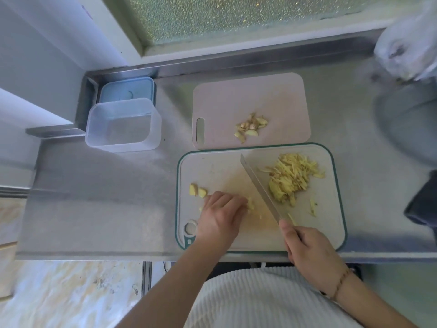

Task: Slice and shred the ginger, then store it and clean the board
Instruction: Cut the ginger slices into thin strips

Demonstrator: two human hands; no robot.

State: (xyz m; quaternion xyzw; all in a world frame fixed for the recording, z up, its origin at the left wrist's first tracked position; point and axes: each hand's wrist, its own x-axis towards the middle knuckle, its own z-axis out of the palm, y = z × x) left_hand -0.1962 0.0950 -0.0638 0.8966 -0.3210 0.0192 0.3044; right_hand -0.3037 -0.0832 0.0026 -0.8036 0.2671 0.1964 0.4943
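brushed steel counter [106,197], clear plastic tub [123,125]

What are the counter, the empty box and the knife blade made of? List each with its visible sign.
Counter: brushed stainless steel, judging by its grey, streaky sheen.
Box: probably plastic, clear and slightly frosted; the counter shows through.
Knife blade: likely steel, matte grey.

A white garment of ribbed, vertically striped fabric [255,301] is worn over the torso. Both forearms are left bare, no sleeves being seen. A thin bracelet of small brownish beads [340,284] is worn round the right wrist.
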